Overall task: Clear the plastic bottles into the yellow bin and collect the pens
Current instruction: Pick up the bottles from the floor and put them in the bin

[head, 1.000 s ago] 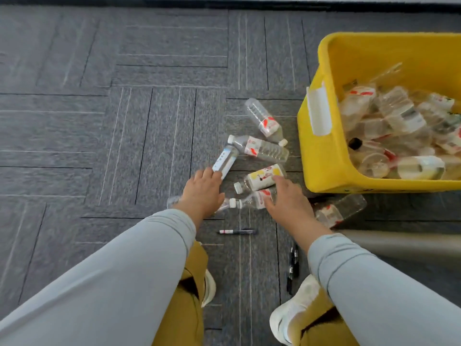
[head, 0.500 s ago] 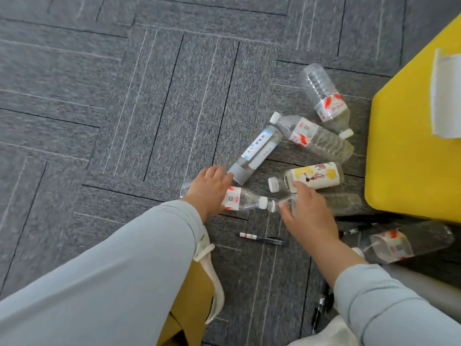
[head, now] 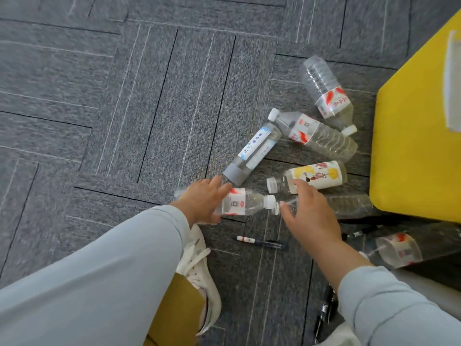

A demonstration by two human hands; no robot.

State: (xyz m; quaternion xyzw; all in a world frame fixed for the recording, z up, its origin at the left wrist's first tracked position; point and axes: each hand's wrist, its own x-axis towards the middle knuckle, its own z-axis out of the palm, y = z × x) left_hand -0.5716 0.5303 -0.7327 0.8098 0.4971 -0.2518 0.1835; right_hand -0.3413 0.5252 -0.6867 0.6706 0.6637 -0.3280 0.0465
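While our left hand (head: 203,202) wraps the red-labelled bottle (head: 243,202) and the right hand (head: 308,212) spreads open over a clear bottle (head: 349,204) — both beside the yellow bin (head: 411,146) — careless grabs could roll neighbours (round, light) onto the pen (head: 262,242).

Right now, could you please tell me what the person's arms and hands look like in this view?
Both arms wear long, pale grey-blue sleeves of smooth fabric that end at the wrists. The left hand and right hand are bare: no gloves, and no rings, watch or bracelet show. No markings or logos show on either sleeve.
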